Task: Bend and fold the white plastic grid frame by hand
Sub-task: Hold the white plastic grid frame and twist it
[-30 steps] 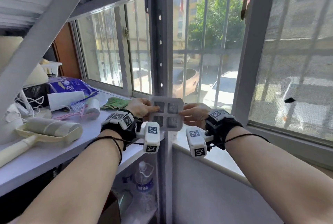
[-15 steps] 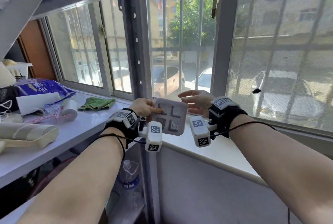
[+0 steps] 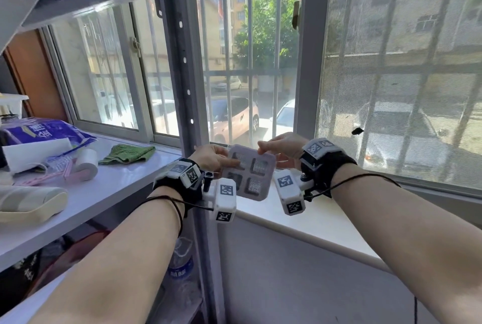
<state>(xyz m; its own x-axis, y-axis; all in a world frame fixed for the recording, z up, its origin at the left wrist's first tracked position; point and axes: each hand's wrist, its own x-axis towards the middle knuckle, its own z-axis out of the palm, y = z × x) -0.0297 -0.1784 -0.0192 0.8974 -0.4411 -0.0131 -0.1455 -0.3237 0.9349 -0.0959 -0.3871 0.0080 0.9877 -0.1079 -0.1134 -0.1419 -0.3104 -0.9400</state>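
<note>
Nearest me, both forearms run up from the bottom corners of the frame toward the middle, each wrist strapped with a black band and white marker blocks. Between them, just below centre, my hands hold the white plastic grid frame (image 3: 247, 172) in the air over the window sill (image 3: 307, 216), a little tilted, its four mesh-filled openings facing me. My left hand (image 3: 211, 158) is closed on the frame's left edge, thumb lying across the upper left cell. My right hand (image 3: 283, 146) pinches the top right corner between thumb and fingers; its other fingers are behind the frame and I cannot see them.

I judge the frame not yet folded: it looks flat. The risk is the corner pinch. If I bend from there, the frame may twist, slip out and drop past the sill, or the plastic may crack along a rib rather than fold.

Further left, the tabletop (image 3: 125, 183) carries a green cloth (image 3: 129, 153) and a lint roller (image 3: 84, 164). Beyond, the barred window (image 3: 250, 50) shows parked cars.
</note>
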